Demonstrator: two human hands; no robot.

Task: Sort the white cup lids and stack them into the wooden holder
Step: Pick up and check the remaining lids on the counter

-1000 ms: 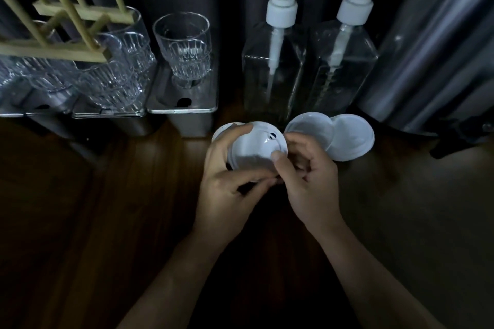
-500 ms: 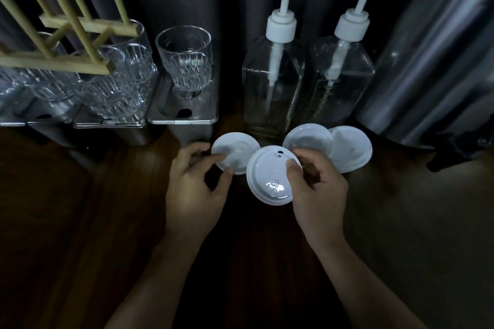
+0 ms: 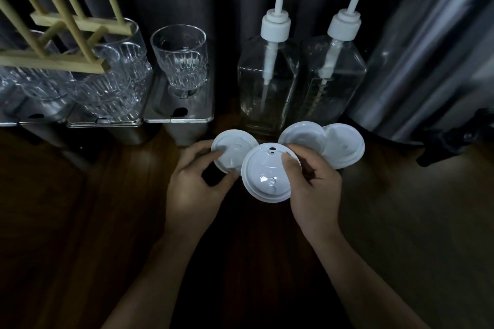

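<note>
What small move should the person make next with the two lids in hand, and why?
Probably lift the left lid toward the wooden holder: the left hand pinches it, nearest that side, while the right hand holds the right lid.

I can't see the whole wooden holder (image 3: 53, 63), it runs off the top and left edges. Front lid (image 3: 264, 168) covers part of the left lid (image 3: 232, 145), and the metal tank (image 3: 427, 61) is blurry.

left hand (image 3: 197, 184) pinches rear lid (image 3: 235, 145) | right hand (image 3: 315, 189) grips front lid (image 3: 263, 172)
</note>
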